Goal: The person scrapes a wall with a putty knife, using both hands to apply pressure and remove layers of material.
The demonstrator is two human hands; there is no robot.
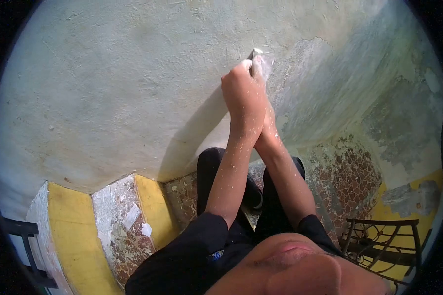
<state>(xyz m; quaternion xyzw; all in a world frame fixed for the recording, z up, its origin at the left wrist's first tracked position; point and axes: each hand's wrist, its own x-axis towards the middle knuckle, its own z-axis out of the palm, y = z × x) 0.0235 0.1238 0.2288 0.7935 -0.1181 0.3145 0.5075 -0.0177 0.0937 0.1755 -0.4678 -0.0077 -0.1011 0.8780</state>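
Both hands are stacked together, left hand [243, 91] on top with fingers curled tight round a scraper [254, 54], right hand [269, 129] mostly hidden behind so I can't tell its grip. The blade's pressed to the wall [108, 88] right at the edge of the bare patch. Push too steep and it'll probably gouge the plaster or skid off, and flakes are already on the steps [118, 216] underfoot, so slippy.

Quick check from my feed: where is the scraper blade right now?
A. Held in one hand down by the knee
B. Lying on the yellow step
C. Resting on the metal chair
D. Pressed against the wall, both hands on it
D: both hands are stacked on the scraper, whose blade meets the wall beside a scraped patch.
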